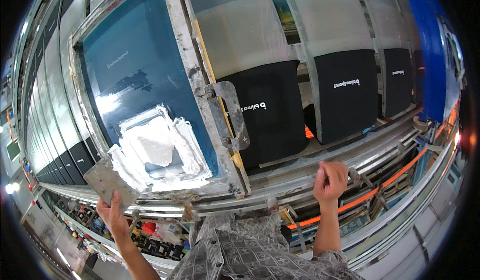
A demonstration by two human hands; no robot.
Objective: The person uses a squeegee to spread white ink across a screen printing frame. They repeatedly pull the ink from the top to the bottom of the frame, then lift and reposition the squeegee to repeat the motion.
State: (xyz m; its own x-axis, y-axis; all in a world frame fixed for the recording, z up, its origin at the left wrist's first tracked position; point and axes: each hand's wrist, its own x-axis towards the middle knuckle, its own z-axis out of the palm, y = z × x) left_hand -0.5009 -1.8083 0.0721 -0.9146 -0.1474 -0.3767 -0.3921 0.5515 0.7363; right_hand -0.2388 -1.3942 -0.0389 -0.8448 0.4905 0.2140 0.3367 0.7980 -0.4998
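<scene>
I have the left hand [114, 216] gripping a flat scraper [107, 179] by the white ink [152, 144] on a printing screen [150, 45]. The right hand's [330, 182] fingers curl closed near a metal rail [295, 174].

from mid-view, a framed screen [160, 55] lies at ten o'clock, paste [152, 146] on it; scraper [112, 181] in left hand [115, 220] at eight; cloth panels [345, 102] on boards [327, 20] at two.

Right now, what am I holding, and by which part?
Your left hand holds the scraper by its lower edge; nothing shows in your right hand.
</scene>
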